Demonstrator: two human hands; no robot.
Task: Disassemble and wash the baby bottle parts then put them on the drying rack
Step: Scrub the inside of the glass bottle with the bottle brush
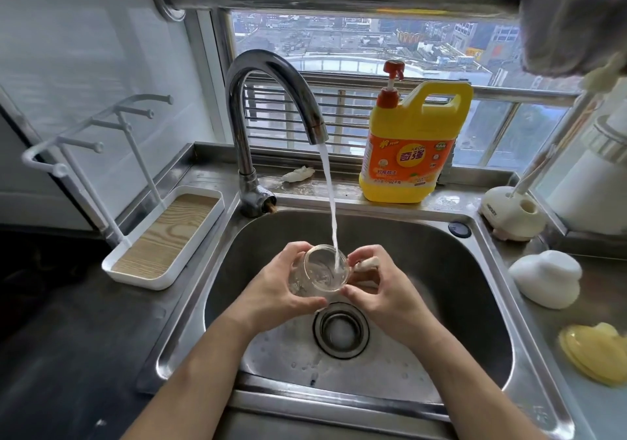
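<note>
Bare left hand (pixel 276 287) and bare right hand (pixel 385 299) on bare forearms (pixel 200 375).

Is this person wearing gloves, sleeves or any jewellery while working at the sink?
No. Both the left hand and the right hand are bare, without gloves, rings or a watch. The forearms are bare too, right down to the picture's lower edge; no sleeve shows.

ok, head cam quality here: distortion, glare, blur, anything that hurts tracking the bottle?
Head view: strong fisheye, the sink rim bows toward the frame edges; daylight from the window backlights the scene, with glare streaks on the faucet; the clear bottle, gripped by the left hand and right hand, is low-contrast against steel; the grey cloth top right looks blurred.
</note>
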